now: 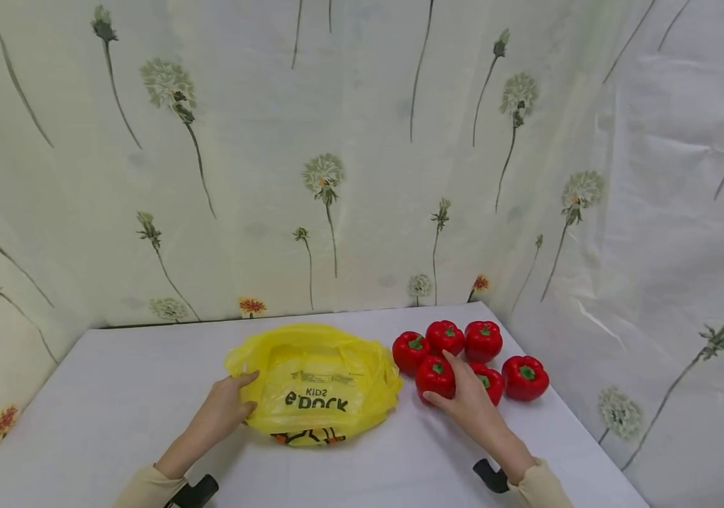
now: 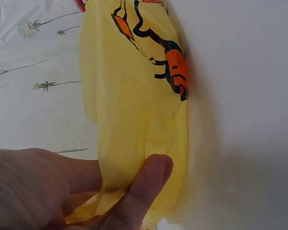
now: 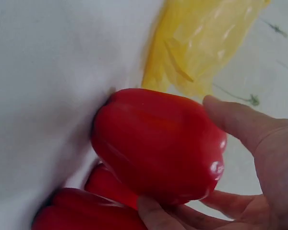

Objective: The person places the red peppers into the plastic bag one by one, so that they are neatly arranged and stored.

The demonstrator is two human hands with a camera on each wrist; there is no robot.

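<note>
A yellow plastic bag [image 1: 362, 416] with dark printing lies on the table, its mouth spread wide. At its left edge my left hand [image 1: 224, 408] pinches the bag's rim, with the thin film passing between thumb and fingers in the left wrist view. My right hand [image 1: 471, 401] grips a red bell pepper [image 1: 433, 379] just right of the bag. In the right wrist view the thumb lies on one side of this pepper [image 3: 158, 143] and the fingers on the opposite side. Its green stem shows in the head view.
Several more red bell peppers [image 1: 483, 342] cluster behind and to the right of the held one, the outermost pepper [image 1: 526, 379] near the table's right edge. A white cloth covers the table [image 1: 146, 381]. Curtains [image 1: 241, 176] with dandelion prints hang behind and at both sides.
</note>
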